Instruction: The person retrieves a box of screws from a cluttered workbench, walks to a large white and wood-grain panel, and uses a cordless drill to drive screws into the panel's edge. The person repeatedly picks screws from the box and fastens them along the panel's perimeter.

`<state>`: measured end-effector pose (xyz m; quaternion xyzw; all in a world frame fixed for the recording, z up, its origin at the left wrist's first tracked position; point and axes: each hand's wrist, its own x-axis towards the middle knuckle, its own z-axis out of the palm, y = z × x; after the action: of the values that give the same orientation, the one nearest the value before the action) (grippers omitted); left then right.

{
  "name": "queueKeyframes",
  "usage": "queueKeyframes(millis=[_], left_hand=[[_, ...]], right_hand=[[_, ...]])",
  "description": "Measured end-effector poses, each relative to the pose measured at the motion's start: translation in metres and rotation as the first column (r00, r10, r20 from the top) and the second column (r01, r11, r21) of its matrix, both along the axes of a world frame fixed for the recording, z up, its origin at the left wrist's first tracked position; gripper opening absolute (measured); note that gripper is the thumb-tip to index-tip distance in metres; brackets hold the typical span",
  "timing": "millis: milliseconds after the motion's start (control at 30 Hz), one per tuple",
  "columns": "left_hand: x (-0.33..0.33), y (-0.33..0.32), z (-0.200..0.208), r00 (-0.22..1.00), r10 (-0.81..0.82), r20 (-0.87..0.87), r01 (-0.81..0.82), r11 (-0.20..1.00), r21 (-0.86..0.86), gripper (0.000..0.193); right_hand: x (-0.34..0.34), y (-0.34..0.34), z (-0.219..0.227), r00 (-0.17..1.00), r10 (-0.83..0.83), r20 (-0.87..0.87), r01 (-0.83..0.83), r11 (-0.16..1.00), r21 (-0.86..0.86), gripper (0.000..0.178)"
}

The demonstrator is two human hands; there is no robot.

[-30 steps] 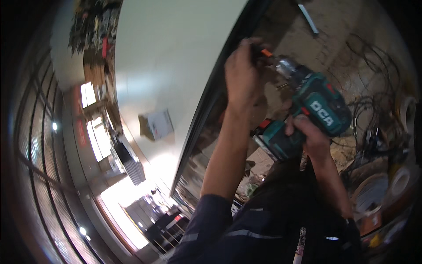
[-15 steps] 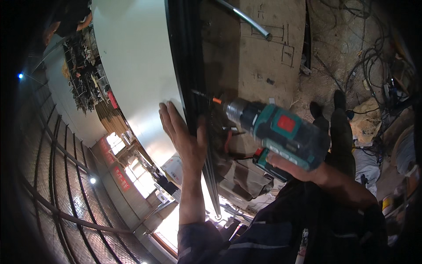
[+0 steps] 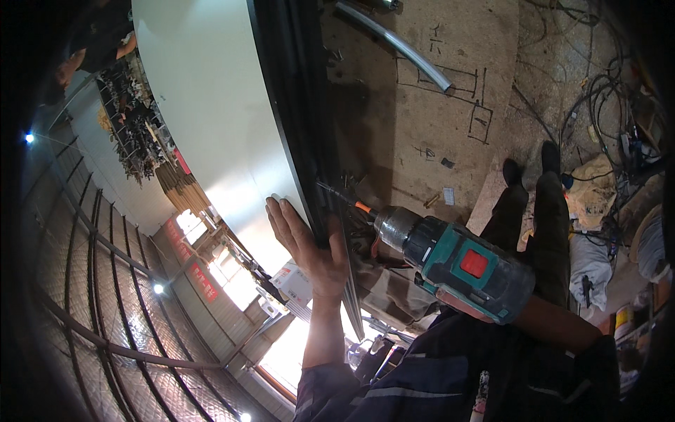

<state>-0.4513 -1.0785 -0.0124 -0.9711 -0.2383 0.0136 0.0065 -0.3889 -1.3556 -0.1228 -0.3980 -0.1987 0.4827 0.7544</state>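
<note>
My left hand lies over the edge of a large pale panel, its fingers stretched out flat on the smooth face. Its thumb rests on the black edge frame. In my right hand, mostly hidden behind the tool, is a green and black cordless drill with a red patch on its housing. A long thin bit with an orange collar reaches from the chuck to the black frame. Whether its tip touches or enters the frame I cannot tell.
A bent metal tube lies on a brown board with black marker lines. Cables tangle on the floor at right, near sacks. Another person's arm shows at upper left. Shelving with dark stock stands behind the panel.
The view has shifted, so panel, hands and drill appear lower. The drill has tilted and its battery no longer shows. My left hand keeps its place on the panel edge.
</note>
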Motion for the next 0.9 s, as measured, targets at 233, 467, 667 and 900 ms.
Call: queueKeyframes(millis=[233, 467, 667, 900], left_hand=[[0.002, 0.0, 0.0, 1.0, 0.003, 0.002, -0.003, 1.0, -0.007, 0.076], [-0.001, 0.001, -0.001, 1.0, -0.004, -0.002, 0.004, 1.0, -0.001, 0.077], [-0.006, 0.003, -0.003, 0.999, 0.025, 0.02, -0.024, 0.999, -0.037, 0.08], [0.0, 0.002, -0.001, 1.0, -0.009, -0.023, 0.009, 1.0, 0.01, 0.077]], right_hand=[[0.003, 0.001, 0.001, 0.999, 0.001, 0.041, 0.0, 1.0, -0.02, 0.042], [0.001, 0.001, 0.001, 0.998, 0.003, 0.057, 0.0, 0.999, -0.039, 0.04], [0.002, 0.004, 0.003, 0.997, -0.002, 0.079, 0.006, 0.999, -0.054, 0.039], [0.002, 0.014, -0.001, 0.993, 0.004, 0.118, 0.003, 0.998, -0.058, 0.038]])
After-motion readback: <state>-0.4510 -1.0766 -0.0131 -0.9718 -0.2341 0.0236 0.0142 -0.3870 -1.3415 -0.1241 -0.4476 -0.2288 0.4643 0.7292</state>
